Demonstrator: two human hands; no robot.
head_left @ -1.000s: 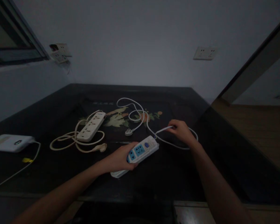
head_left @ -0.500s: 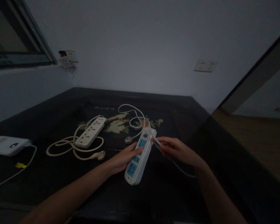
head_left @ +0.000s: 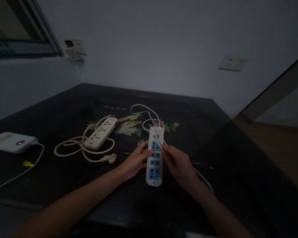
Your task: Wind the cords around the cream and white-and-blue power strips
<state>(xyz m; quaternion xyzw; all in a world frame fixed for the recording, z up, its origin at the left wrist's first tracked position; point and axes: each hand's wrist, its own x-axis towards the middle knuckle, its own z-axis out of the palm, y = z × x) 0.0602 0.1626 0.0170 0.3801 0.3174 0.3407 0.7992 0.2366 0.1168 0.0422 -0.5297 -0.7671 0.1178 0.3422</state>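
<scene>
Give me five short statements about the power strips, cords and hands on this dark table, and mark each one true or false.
1. Both hands hold the white power strip with blue sockets. True: the left hand is at its left edge and the right hand at its right.
2. The cream power strip is stacked on the blue-socket one. False: it lies apart, further left, on its looped cream cord.
3. A thin white cord runs across the held strip's face. True.
4. The flat white box sits at the table's right edge. False: it is at the far left.
5. The wall socket plate has a plug in it. False: none shows.
</scene>
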